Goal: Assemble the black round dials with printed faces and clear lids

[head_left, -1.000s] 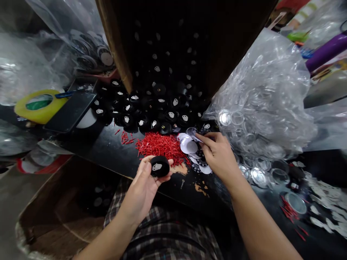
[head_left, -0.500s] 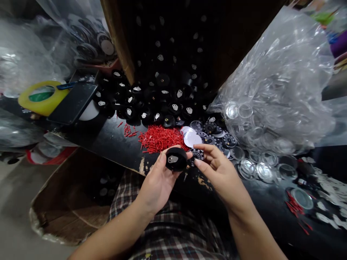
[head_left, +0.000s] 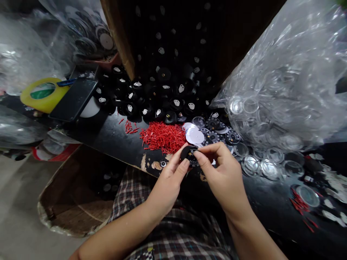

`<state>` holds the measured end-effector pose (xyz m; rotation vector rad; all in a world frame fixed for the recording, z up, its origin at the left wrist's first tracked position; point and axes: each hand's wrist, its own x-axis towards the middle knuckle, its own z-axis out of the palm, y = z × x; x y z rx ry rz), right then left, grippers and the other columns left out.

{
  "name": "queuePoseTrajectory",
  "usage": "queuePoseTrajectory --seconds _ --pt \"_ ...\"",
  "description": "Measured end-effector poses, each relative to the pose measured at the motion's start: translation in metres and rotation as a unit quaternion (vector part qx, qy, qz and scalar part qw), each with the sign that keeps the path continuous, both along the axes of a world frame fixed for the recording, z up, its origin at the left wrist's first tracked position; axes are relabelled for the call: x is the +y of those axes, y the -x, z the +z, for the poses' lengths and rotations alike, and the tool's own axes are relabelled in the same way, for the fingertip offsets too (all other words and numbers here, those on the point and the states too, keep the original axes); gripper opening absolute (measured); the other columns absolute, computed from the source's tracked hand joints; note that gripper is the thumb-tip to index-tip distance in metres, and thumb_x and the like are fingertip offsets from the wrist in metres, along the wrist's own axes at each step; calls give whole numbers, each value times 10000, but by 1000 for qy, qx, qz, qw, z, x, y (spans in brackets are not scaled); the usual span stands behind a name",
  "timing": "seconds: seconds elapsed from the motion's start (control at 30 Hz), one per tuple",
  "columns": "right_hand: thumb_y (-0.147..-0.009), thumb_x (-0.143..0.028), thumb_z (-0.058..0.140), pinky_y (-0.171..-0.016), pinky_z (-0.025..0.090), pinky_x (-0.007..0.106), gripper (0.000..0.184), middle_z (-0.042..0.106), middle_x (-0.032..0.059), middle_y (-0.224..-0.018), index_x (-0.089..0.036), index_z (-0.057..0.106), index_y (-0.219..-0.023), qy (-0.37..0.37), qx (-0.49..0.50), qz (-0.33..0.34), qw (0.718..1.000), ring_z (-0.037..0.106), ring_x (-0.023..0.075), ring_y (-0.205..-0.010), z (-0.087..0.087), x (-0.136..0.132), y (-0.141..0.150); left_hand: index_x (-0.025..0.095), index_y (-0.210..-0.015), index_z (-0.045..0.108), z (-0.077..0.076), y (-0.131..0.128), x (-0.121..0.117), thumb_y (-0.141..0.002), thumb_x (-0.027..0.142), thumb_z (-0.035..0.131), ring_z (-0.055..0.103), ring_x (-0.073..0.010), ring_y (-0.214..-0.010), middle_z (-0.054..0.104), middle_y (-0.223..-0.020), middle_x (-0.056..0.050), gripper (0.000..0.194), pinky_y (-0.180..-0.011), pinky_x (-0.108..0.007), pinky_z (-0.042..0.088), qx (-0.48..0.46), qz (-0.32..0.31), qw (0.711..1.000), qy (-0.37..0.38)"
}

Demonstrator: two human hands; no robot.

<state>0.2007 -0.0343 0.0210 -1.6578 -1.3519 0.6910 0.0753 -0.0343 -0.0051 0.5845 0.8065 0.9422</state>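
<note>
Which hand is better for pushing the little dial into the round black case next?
Probably the right: the right hand has its thumb at the dial, while the left hand seems to steady the case from the other side.

Dim overall; glare on plastic bags; box interior v. dark; edges stretched, blurry.

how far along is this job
Partway, it seems. Many black cups already have pale plates. The left hand holds another cup; the right hand holds a dial against it. Loose dials, red pointers and clear lids look left to fit.
</note>
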Motion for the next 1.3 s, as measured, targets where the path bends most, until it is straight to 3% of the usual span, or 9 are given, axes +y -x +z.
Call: queuePoseTrajectory --seconds 0.3,0.5,0.67,0.83,0.93,1.0,1.13,1.3 --pt "-835 -355 642 -590 471 258 169 579 -22 -726 -217 544 -819 53 126 -20 990 568 131 -654 -4 -4 -2 386 -1190 636 -3 3 1 -874 335 621 487 -212 -1286 605 -1324 33 320 -1021 -336 442 -16 -22 999 28" --pt "-824 -356 646 -607 455 269 176 568 -16 -732 -215 542 -820 58 96 -23 993 555 138 -670 -7 -2 -5 327 -1204 626 -3 3 3 -850 323 649 525 -201 -1243 632 -1278 11 354 -1059 -345 412 -2 -30 1000 -4" --pt "-821 -352 632 -561 425 267 191 547 -15 -780 -223 493 -845 84 90 11 992 502 123 -623 -14 -12 -7 251 -1122 633 -5 5 0 -816 252 670 588 -204 -1147 673 -1186 -15 309 -1022 -349 443 61 -36 997 -33" --pt "-862 -310 570 -642 462 278 127 611 24 -878 -218 516 -930 111 77 63 989 577 158 -770 -17 -34 -12 230 -1116 648 -9 19 -7 -836 176 607 607 -210 -1114 681 -1168 -43 288 -1015 -340 433 166 -96 976 -101" --pt "-895 -296 530 -695 457 298 103 646 25 -869 -217 577 -940 118 5 132 984 596 167 -785 -15 -30 -17 238 -1088 665 -13 30 -6 -824 197 631 618 -219 -1099 700 -1122 -36 268 -1016 -357 434 167 -75 981 -67" --pt "-909 -270 506 -741 423 335 126 669 31 -856 -214 618 -914 87 -120 145 978 590 191 -804 -15 -17 -19 239 -1065 660 -13 33 -4 -819 230 648 620 -223 -1090 702 -1090 -30 247 -1001 -383 453 128 -19 991 -19" --pt "-900 -228 518 -731 337 371 135 684 63 -875 -194 648 -911 63 -366 139 918 579 245 -837 -21 12 -11 216 -995 646 -9 34 1 -803 213 663 651 -203 -990 696 -1001 -21 193 -916 -379 510 57 41 997 38" --pt "-906 -250 518 -710 304 370 148 670 83 -851 -164 625 -851 61 -457 157 873 587 260 -832 -26 29 -1 207 -978 629 -7 31 1 -817 203 647 629 -185 -1041 681 -1034 -17 162 -962 -364 480 27 77 995 60"
